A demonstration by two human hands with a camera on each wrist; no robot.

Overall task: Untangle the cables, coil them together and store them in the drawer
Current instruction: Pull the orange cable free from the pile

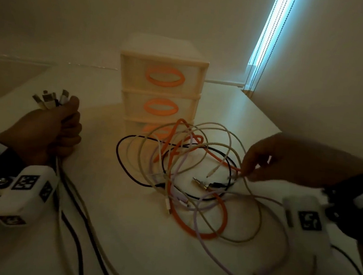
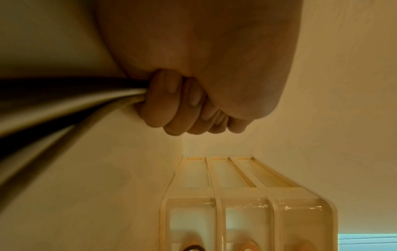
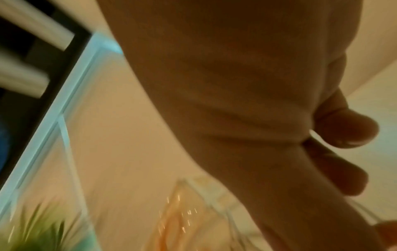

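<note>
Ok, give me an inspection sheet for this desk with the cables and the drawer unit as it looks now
Surface: pale table, dim light.
Job's things: three-drawer unit, all drawers closed; plug ends gathered in a fist.
Clutter: nothing seen.
Grippers: left hand grips the bundle; right hand pinches a strand at the tangle.
Cables: orange cable, black cable, lilac and cream ones looped in a tangle before the unit.
Surroundings: window blind cords, wall.
</note>
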